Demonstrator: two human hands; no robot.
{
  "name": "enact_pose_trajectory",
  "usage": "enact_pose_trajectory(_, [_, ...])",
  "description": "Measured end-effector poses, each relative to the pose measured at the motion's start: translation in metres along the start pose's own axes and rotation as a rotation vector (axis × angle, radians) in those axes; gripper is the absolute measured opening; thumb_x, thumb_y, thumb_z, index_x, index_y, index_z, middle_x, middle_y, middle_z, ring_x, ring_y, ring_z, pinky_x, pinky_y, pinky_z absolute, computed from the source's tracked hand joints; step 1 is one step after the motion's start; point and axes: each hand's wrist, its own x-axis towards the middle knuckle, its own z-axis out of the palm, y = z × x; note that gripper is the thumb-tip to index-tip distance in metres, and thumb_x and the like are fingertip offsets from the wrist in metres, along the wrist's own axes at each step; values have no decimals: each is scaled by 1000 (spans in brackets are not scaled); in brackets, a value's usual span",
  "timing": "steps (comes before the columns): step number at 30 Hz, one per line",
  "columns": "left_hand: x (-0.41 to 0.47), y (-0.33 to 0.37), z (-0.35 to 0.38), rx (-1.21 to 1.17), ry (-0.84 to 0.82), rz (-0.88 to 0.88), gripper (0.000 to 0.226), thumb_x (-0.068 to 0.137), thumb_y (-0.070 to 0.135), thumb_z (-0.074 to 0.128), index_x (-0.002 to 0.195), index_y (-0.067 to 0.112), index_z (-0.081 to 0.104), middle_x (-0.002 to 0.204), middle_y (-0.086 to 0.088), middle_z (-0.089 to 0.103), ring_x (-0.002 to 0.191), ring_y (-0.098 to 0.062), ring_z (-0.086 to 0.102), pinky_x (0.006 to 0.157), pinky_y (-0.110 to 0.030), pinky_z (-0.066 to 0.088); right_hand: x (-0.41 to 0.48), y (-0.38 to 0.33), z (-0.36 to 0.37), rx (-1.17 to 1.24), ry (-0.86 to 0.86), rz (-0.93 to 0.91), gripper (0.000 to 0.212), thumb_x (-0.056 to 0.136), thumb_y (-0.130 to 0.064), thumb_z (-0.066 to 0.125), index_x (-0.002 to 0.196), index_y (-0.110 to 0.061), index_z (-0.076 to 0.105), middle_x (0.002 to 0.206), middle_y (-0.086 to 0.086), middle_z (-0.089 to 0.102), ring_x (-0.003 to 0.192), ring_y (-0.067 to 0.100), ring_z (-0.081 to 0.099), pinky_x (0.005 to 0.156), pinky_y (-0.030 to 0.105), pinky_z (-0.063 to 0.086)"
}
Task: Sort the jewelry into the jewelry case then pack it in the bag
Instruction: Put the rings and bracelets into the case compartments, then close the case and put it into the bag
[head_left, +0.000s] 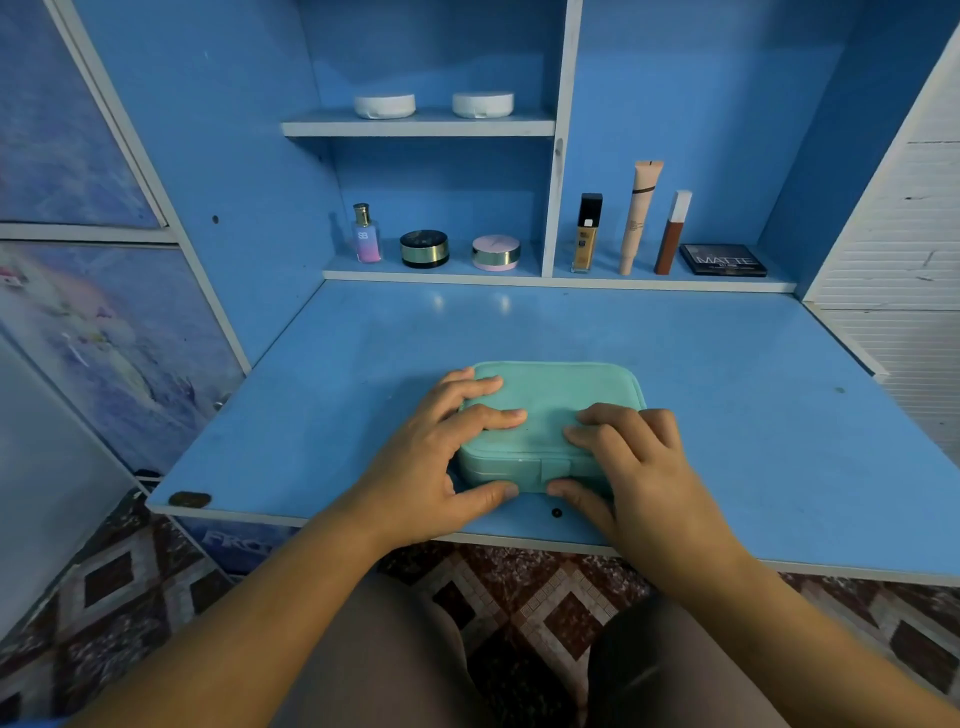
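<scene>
**Both hands on the closed case, thumbs at the clasp**

The mint-green jewelry case (566, 395) lay shut and flat on the blue desk (727, 415), near its front edge and straight ahead of us. That put it within easy reach of both arms. Its small clasp tab (553, 470) faced us, which we judged was why the thumbs had gathered there.

Our left hand (441, 457) spread its fingers apart over the left part of the lid, and its thumb pressed the front wall just left of the tab. Our right hand (639, 467) curled its fingers closer together on the lid's right part, and its thumb touched the front wall just right of the tab. Each hand thus clamped the case between fingers above and thumb in front. Such a hold suits either snapping the clasp shut or prising it open, and we could not tell which.

We saw no loose jewelry and no bag, so we could not tell how far the sorting stood. The packing was not yet done.

Well behind the case, the low shelf (571, 283) kept cosmetics upright and out of the working space: a perfume bottle (366, 234), two round compacts (424, 248), a foundation bottle (587, 234), two tubes (641, 215) and a flat palette (723, 259). Two white tubs (384, 105) sat on the higher shelf.
</scene>
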Motion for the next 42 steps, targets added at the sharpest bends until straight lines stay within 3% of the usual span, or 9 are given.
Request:
enact_pose_trajectory(9, [3,2,-6,2,-86,-34,58,82,38,73,133,38,47,153,19,24,147,-3,9,114,-31,24,7,11,-1,30,-95,11,50,82,-57,51,113,-18,56,122,5,55,108,24,44,91,32,44])
enact_pose_trajectory(16, [31,-17,-13,55,-114,-81,59,84,36,71,136,40,42,156,22,18,146,2,1,115,-33,22,41,21,7,72,-222,87,48,79,-55,56,112,-19,56,123,5,52,112,27,45,88,41,51])
enact_pose_trajectory(20, [40,-19,-20,67,-115,-94,56,80,49,65,132,43,44,152,27,24,143,8,8,113,-24,23,63,20,-5,-27,-215,83,50,72,-67,52,102,-27,59,112,-6,55,101,21,51,88,40,44])
enact_pose_trajectory(24, [64,-16,-45,78,-55,-108,48,84,54,57,130,41,47,139,33,36,130,19,26,101,-11,31,119,25,-13,16,-250,88,52,79,-67,41,109,-29,59,117,-10,54,109,17,47,92,34,41])
enact_pose_trajectory(26, [83,-13,-64,101,-6,-107,46,87,55,55,129,40,47,133,34,41,124,17,35,91,-12,41,152,32,-18,63,-249,42,44,83,-61,49,112,-28,59,118,-10,53,110,16,45,93,34,42])
enact_pose_trajectory(29, [124,-13,-107,204,58,-93,49,87,56,54,131,36,45,124,30,44,113,14,41,95,-9,36,215,40,-30,64,-157,0,35,85,-49,60,112,-26,62,119,-9,52,111,17,45,93,32,41])
enact_pose_trajectory(33, [195,-25,-192,377,204,-116,57,86,60,54,134,30,44,130,14,46,103,-10,58,93,-18,38,308,51,-50,63,-39,-14,34,86,-41,62,115,-22,61,124,-4,50,116,19,42,97,29,37])
enact_pose_trajectory(38, [262,-27,-279,570,547,-105,52,86,41,65,131,18,50,132,-6,45,127,-24,40,102,-36,36,401,57,-70,133,210,55,36,87,-33,63,119,-17,56,128,5,46,120,24,39,95,30,37])
enact_pose_trajectory(42, [285,-38,-311,651,502,-169,56,86,40,66,136,24,46,135,-8,39,130,-27,35,105,-46,38,437,64,-76,124,189,128,48,87,-37,63,129,-21,47,136,9,37,125,27,32,98,35,35])
